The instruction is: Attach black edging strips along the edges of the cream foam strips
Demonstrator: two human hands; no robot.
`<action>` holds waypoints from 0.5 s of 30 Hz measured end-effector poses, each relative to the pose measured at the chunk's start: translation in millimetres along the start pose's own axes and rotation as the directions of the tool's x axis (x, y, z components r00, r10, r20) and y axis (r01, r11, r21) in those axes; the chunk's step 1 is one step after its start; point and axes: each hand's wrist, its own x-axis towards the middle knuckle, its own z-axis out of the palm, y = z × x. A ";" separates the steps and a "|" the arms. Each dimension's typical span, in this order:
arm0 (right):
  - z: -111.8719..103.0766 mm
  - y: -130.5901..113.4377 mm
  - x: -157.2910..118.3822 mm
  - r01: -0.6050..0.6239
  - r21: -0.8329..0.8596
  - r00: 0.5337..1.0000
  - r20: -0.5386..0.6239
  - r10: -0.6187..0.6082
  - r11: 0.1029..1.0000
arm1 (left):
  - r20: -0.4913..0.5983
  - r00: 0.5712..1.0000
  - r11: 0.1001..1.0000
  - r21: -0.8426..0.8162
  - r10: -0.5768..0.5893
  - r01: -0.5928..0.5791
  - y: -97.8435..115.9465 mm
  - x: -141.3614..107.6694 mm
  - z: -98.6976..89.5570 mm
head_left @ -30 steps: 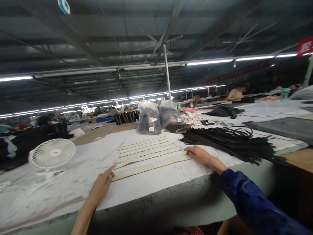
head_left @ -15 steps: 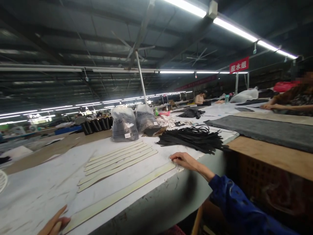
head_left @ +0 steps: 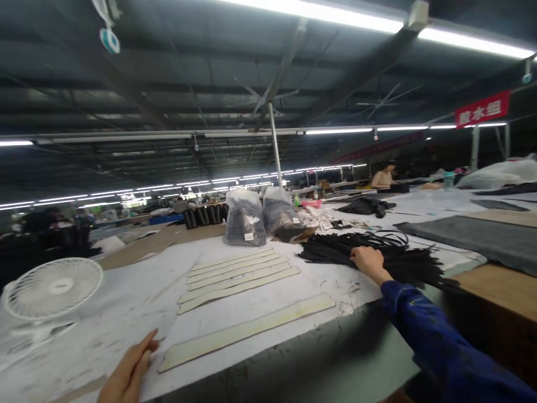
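A long pale-yellow strip [head_left: 247,330] with dark edges lies flat along the front of the white-covered table. My left hand [head_left: 130,366] rests by its left end, slightly apart from it, fingers stretched out and holding nothing. Further right, my right hand [head_left: 369,262], in a blue sleeve, is at the near left side of a heap of black strips [head_left: 406,263]. Its fingers are pinched together on a black strip there; the fingertips are partly hidden. Behind the long strip, several narrower pale strips [head_left: 239,280] lie side by side.
Two filled plastic bags [head_left: 245,218] stand behind the pale strips. A white fan [head_left: 54,288] is at the left. Dark grey sheet material [head_left: 470,238] lies on the right, near a brown board [head_left: 499,285]. Another person [head_left: 382,176] sits far back.
My right hand has left the right end of the long strip and moved to the black heap. My left hand has come off the strip's left end. The view has turned left.
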 end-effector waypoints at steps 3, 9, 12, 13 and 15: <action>-5.0 -0.3 8.0 -0.053 0.001 0.997 0.055 0.053 0.999 | -0.083 0.995 0.999 0.006 0.048 -0.048 17.5 -5.6 -3.3; -40.2 -13.6 22.4 -0.132 0.171 0.985 -0.084 0.148 0.976 | -0.188 0.982 0.996 -0.071 0.033 -0.047 53.4 -24.1 -0.3; -67.2 -35.4 11.0 0.067 0.394 0.976 -0.216 0.021 0.917 | -0.168 0.984 0.977 -0.213 -0.060 0.023 80.2 -38.3 7.5; -77.1 -45.3 1.2 0.170 0.478 0.967 -0.247 -0.053 0.862 | -0.134 0.987 0.961 -0.271 -0.088 0.049 90.9 -43.9 12.6; -97.1 -67.4 -28.3 0.337 0.636 0.938 -0.294 -0.186 0.695 | -0.025 0.995 0.913 -0.400 -0.095 0.077 114.5 -55.6 27.2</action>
